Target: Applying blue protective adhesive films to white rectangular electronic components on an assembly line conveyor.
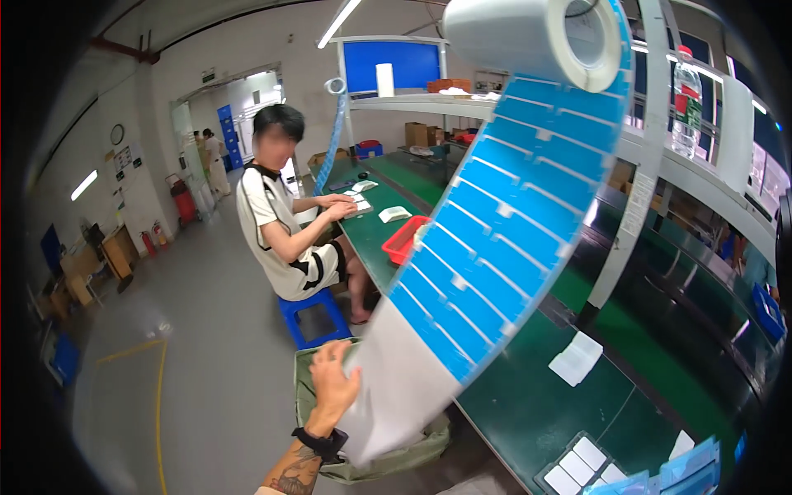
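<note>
A wide strip of blue labels (511,206) hangs in a curve from a large white roll (528,41) at the top. Its lower end is bare pale backing (404,379), trailing into an olive-green cloth-lined bin (305,388) beside the table. My left hand (334,384), with a dark band on the wrist, is at the left edge of this backing. The fingers are raised and slightly bent, the thumb apart from them. It grips nothing that I can see; whether it touches the backing is unclear. My right hand is out of view.
A green-topped table (528,421) carries white pieces (577,359), a tray of white rectangles (582,466), blue pieces (689,470) and a red basket (400,241). A seated co-worker (285,214) handles white items at the far left side. A metal post (631,214) rises at the right.
</note>
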A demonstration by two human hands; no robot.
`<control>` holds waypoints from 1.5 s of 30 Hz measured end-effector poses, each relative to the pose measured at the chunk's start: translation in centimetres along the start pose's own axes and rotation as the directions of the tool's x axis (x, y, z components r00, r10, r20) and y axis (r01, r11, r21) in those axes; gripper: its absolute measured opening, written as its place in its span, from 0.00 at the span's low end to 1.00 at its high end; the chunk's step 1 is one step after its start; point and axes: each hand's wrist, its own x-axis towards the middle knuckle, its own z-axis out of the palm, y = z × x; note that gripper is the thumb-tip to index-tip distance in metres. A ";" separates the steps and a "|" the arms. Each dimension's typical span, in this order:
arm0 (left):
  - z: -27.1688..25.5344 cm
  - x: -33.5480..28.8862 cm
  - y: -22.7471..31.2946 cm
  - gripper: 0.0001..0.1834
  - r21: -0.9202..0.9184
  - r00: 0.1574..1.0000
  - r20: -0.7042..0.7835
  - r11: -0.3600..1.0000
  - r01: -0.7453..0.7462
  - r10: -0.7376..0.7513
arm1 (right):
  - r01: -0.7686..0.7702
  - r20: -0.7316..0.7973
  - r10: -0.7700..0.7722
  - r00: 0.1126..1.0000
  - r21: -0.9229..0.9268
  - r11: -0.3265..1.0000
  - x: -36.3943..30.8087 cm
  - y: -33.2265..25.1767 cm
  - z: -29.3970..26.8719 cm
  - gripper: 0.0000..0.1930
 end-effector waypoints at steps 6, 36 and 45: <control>-3.9 -6.7 12.7 0.16 -0.685 0.638 0.717 0.453 0.570 0.282 | -0.162 0.393 0.190 0.900 -0.102 0.981 -0.3 -5.2 -0.1 0.12; 1.9 -14.0 27.4 0.27 0.204 -0.187 0.694 0.060 0.977 0.695 | -0.555 0.472 0.870 0.140 -0.690 0.464 -3.0 -4.7 1.5 0.17; 8.6 -6.8 25.0 0.23 -0.184 0.135 0.863 0.056 0.981 0.487 | -0.784 0.308 0.889 0.339 -0.430 0.448 -2.1 -2.1 1.3 0.05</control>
